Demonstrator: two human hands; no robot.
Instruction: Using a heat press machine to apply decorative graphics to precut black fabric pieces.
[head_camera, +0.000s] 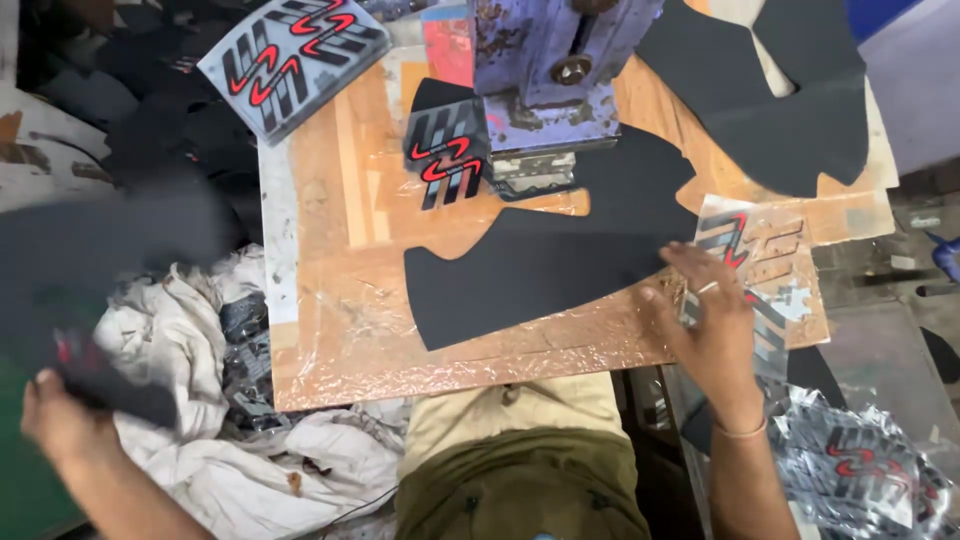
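Hands: left (60, 415) gripping one black piece (110, 385), right (705, 315) flat on one sticker sheet (765, 250).

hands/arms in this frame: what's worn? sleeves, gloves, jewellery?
No gloves. Both forearms are bare, no sleeves in view. The right hand has a pale ring on one finger and a thin band at the wrist. The left hand shows nothing worn; it is partly blurred.

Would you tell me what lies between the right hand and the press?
In the head view, the large black cut piece lies between the right hand and the press.
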